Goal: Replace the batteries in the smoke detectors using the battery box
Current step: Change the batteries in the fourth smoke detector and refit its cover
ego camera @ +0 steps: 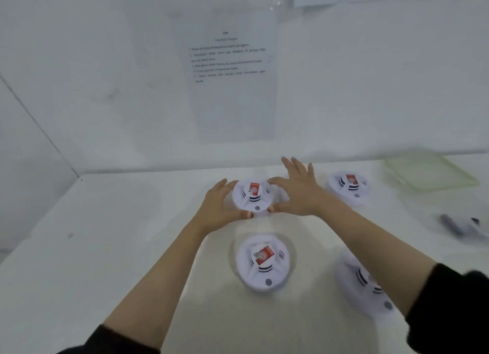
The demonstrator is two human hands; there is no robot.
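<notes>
Four white smoke detectors [260, 263] spread over a white table [105, 248]. Far detector [252, 195] clasped by its rim: left hand [219, 207] curled round one side, right hand [296, 195] pinching the other with thumb and forefinger, remaining fingers splayed. Probably light, rigid, slippery plastic; rim the surest hold.

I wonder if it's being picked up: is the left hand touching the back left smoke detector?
Touching. The head view shows the left hand curled round the back left smoke detector, thumb and fingers on its rim.

White table [79, 248] against white wall [79, 49] with printed sheet [227, 62]
</notes>
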